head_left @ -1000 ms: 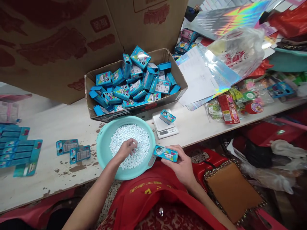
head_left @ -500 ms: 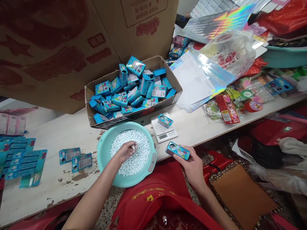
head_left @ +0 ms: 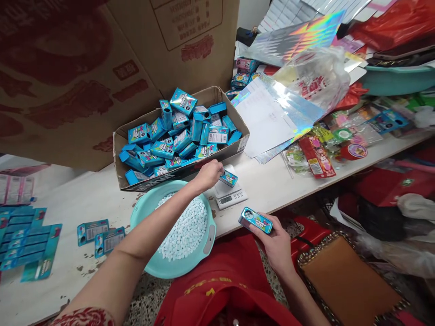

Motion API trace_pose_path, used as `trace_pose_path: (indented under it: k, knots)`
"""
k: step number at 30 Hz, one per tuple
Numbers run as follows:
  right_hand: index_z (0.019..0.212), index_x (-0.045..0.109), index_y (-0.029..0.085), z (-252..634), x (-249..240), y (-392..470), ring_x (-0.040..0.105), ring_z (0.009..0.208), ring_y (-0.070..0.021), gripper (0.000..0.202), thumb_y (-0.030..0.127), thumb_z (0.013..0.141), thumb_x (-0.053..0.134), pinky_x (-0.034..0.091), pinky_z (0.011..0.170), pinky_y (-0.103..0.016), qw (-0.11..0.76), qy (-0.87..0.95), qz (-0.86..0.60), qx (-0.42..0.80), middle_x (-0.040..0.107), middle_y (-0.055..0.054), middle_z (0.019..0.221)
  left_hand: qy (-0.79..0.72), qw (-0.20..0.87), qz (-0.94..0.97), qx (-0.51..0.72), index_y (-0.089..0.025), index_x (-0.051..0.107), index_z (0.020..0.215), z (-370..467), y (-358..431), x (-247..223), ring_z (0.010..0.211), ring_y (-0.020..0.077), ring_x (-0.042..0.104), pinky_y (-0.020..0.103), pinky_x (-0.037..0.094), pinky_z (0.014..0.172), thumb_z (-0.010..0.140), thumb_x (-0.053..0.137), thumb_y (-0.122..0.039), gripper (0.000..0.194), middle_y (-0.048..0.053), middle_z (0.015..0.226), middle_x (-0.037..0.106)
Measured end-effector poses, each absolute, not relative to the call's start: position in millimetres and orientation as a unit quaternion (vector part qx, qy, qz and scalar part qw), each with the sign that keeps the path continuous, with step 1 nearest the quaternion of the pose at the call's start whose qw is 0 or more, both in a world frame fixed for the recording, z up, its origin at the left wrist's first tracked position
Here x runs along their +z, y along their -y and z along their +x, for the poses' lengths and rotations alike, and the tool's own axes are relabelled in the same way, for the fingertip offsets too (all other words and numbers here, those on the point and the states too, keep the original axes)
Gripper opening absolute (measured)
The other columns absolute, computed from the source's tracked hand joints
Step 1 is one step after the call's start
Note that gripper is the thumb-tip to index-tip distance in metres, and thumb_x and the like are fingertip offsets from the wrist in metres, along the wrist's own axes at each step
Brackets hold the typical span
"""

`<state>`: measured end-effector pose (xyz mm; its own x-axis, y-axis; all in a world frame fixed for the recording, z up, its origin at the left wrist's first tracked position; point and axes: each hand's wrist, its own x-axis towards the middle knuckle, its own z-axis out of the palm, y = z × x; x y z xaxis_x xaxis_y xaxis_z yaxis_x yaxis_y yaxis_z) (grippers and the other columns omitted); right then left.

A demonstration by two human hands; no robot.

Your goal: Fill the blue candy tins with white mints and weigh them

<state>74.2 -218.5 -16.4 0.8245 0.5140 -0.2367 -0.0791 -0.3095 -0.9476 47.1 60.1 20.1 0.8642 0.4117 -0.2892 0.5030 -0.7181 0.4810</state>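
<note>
My left hand (head_left: 210,175) is closed above the left end of a small blue candy box (head_left: 229,178), its fingers bunched at the box's round opening. White candy pellets showed in those fingers a moment ago; the hand now hides them. That box lies on a white digital kitchen scale (head_left: 231,199). Below my left forearm stands a turquoise basin (head_left: 138,222) of white candy pellets (head_left: 185,231). Off to the right, my right hand (head_left: 276,240) grips a second blue candy box (head_left: 255,220), its round opening facing up and left.
Behind the basin, a cardboard tray (head_left: 243,136) is heaped with blue boxes. A large carton (head_left: 136,59) rises behind it. Flat blue packs (head_left: 110,241) lie at left. Papers (head_left: 265,117) and candy packets (head_left: 316,156) occupy the right. The table's front edge runs beside my right hand.
My left hand has risen from the pellets in the basin and moved right to the box on the scale. My right hand still holds its box. The view has shifted slightly.
</note>
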Motion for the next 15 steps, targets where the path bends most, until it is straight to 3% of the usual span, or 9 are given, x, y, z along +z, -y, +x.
trace_pose_path:
  k: [7, 15]
  knots:
    - [0.096, 0.069, 0.021, 83.8, -14.8, 224.3, 0.06, 0.087, -0.0213, 0.039, 0.041, 0.064, 0.077, 0.051, 0.082, -0.038, 0.568, 0.107, -0.778, 0.247, 0.063, -0.005, 0.093, -0.211, 0.226, 0.947, -0.087, -0.019, 0.063, 0.095, 53.1, -53.9, 17.3, 0.084, 0.0182, 0.055, 0.028, 0.039, 0.072, 0.081, 0.044, -0.01, 0.025, 0.006, 0.099, 0.056]
    - [0.098, 0.068, 0.02, 87.5, -23.7, 229.1, 0.06, 0.091, -0.0216, 0.04, 0.041, 0.065, 0.076, 0.049, 0.086, -0.039, 0.566, 0.097, -0.783, 0.239, 0.063, -0.005, 0.097, -0.263, 0.222, 0.937, -0.056, -0.02, 0.063, 0.088, 25.4, -49.1, 33.0, 0.085, 0.0191, 0.057, 0.028, 0.039, 0.073, 0.085, 0.046, -0.02, 0.017, 0.004, 0.09, 0.062]
